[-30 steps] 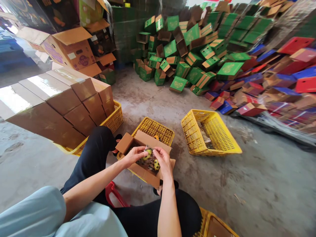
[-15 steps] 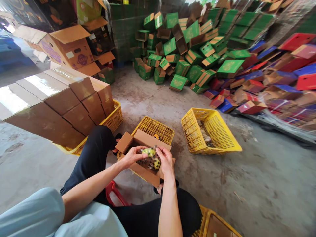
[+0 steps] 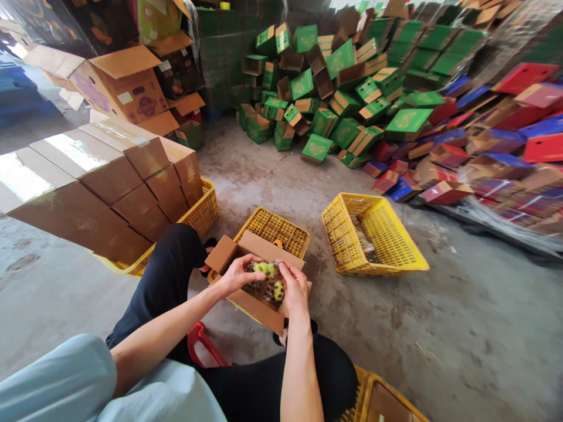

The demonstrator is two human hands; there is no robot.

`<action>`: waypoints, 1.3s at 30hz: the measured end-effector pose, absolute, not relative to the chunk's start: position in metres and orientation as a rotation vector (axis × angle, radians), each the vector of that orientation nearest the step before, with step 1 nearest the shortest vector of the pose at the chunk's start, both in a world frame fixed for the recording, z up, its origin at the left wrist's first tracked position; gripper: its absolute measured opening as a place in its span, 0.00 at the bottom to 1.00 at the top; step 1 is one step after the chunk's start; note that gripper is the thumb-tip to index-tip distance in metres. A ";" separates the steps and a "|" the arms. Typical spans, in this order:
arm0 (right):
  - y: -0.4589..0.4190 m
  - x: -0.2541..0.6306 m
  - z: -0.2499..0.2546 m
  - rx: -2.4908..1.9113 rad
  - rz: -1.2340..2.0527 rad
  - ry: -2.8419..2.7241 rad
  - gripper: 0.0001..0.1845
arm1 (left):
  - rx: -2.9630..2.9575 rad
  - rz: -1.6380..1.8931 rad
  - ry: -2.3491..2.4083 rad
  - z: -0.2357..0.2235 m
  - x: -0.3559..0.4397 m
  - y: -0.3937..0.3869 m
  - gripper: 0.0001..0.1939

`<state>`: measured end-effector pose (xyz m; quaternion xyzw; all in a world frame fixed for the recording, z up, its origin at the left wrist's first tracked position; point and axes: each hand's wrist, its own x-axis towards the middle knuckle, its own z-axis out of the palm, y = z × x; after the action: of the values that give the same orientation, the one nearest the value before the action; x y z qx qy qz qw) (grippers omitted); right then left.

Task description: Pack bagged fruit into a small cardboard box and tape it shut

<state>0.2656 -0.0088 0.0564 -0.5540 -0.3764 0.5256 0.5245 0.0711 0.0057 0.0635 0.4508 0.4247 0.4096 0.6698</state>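
Here, left hand (image 3: 240, 275) and right hand (image 3: 296, 285), grip narrow on spotted yellow-green packet (image 3: 265, 269), over open carton (image 3: 257, 309)

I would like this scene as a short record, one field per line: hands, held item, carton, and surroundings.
Left hand: gripping one end of the spotted item
Right hand: pinching its other end
Held item: yellow-green, dark spots, clear wrapping
Carton: open, another one inside
Support: yellow crate, partly visible beneath the carton
Right crate: yellow, on the floor
Background: piled green boxes
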 end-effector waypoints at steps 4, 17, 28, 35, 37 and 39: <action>-0.011 0.267 0.061 -1.282 1.282 -0.856 0.20 | 1.050 0.936 0.934 0.061 0.071 0.006 0.34; -0.010 0.267 0.073 -1.294 1.250 -1.084 0.14 | 1.060 0.923 0.880 0.061 0.059 0.006 0.47; -0.011 0.266 0.072 -1.189 1.224 -1.258 0.11 | 0.448 0.748 0.854 0.064 0.062 0.010 0.26; -0.008 0.268 0.061 -1.349 1.338 -0.942 0.36 | 0.592 0.902 0.813 0.068 0.056 0.007 0.40; -0.008 0.268 0.056 -1.449 1.395 -0.855 0.38 | 0.627 0.899 0.785 0.070 0.057 0.006 0.49; -0.008 0.267 0.054 -1.456 1.468 -0.834 0.36 | 0.650 0.893 0.759 0.070 0.058 0.004 0.55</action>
<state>0.2669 -0.0084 0.0536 -0.5864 -0.3359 0.5912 0.4403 0.0580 0.0044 0.0703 0.3014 0.3517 0.4140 0.7837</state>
